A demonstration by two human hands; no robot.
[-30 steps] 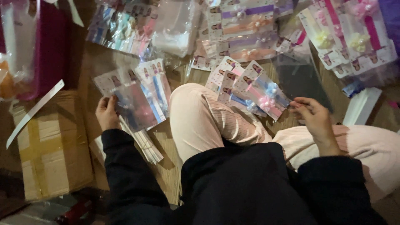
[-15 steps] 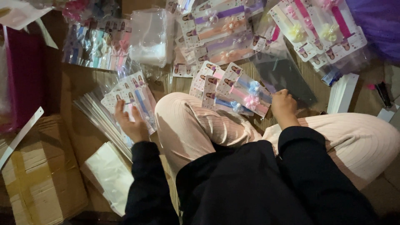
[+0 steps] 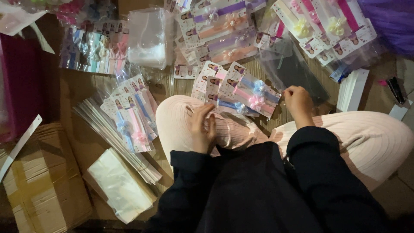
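While the left hand (image 3: 202, 129) rests on the knee with loose, empty fingers, the right hand (image 3: 297, 101) pinches the edge of a clear bag (image 3: 297, 71). A stack of headband cards (image 3: 241, 88) lies just left of those pinching fingers. Many cards look bagged already, but this stack is not.

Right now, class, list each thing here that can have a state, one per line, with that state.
left hand: fingers curled, resting on knee
right hand: pinching edge of clear sleeve
headband cards: fanned on the lap
clear sleeve: empty, lying flat
cardboard box: taped shut
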